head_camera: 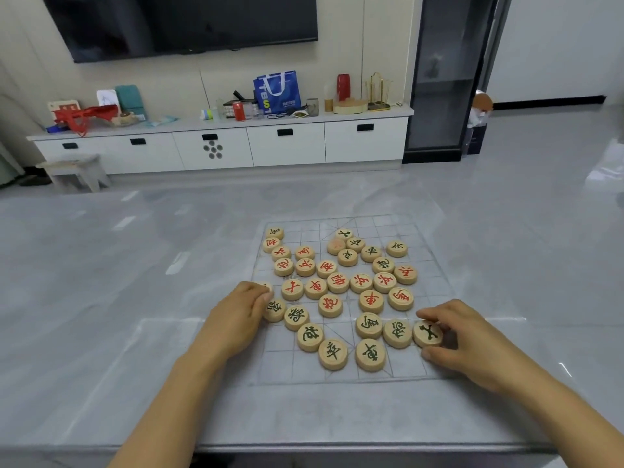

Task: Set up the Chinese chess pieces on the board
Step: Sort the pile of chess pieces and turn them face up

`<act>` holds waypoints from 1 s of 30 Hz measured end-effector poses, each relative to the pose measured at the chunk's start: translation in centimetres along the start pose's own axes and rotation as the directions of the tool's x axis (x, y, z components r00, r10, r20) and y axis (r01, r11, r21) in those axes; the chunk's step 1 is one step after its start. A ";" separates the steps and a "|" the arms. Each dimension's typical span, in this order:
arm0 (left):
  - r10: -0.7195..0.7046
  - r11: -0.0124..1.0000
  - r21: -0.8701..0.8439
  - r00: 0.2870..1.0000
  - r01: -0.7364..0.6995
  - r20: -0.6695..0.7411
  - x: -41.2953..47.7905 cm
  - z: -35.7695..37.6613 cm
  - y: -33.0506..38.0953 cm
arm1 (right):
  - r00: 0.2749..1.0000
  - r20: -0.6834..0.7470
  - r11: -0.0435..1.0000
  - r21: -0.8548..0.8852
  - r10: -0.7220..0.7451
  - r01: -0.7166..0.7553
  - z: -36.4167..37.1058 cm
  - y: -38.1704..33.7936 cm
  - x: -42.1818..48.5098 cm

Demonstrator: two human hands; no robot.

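A thin, see-through chess board [418, 231] lies on the grey table. Several round wooden pieces with red or black characters lie jumbled over it, red ones [337, 282] mostly in the middle, black ones [332, 353] near the front and far right. My left hand [236, 317] rests at the board's left edge, its fingers curled around a piece [266, 287] that is mostly hidden. At the front right corner my right hand [462, 339] pinches a black-lettered piece [428, 333] between thumb and fingers.
The grey table [135, 298] stretches left, right and beyond the board. Its front edge runs just below my forearms. A white cabinet [219, 146] with clutter stands against the far wall, a small stool [74, 170] beside it.
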State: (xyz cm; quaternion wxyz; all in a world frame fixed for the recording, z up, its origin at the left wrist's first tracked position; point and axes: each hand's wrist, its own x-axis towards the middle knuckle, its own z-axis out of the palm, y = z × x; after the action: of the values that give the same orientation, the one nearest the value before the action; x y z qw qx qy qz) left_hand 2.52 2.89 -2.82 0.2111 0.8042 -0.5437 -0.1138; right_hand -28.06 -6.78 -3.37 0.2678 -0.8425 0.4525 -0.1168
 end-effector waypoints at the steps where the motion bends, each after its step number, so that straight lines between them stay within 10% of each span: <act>1: 0.026 1.000 -0.016 0.999 -0.026 0.020 -0.7 -0.2 0.1 | 1.000 -0.003 1.000 0.001 -0.014 0.014 0.1 -0.1 0.0; 15: 0.163 0.968 -0.210 0.982 -0.140 0.096 -3.5 -1.2 -0.2 | 0.991 0.095 0.995 0.047 -0.094 0.090 0.8 -1.9 0.8; 20: 0.152 0.970 -0.199 0.987 -0.140 0.050 -2.7 0.0 0.5 | 0.996 -0.091 0.978 0.208 -0.013 0.031 0.5 -2.0 1.3; 26: 0.126 0.976 -0.186 0.991 -0.115 0.047 -1.8 0.2 1.1 | 0.942 -0.334 0.992 0.129 0.042 0.001 -1.1 -2.2 6.2; 30: 0.083 0.975 -0.206 0.996 -0.086 -0.021 -1.0 0.4 0.7 | 0.977 -0.199 0.992 -0.092 0.071 -0.091 -2.1 -1.9 12.7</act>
State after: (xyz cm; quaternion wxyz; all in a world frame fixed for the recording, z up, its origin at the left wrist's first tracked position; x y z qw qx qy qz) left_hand 1.39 3.53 -2.86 0.3012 0.7549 -0.5614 -0.1557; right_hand -20.52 -17.15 -1.10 0.1839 -0.8203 0.5159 -0.1650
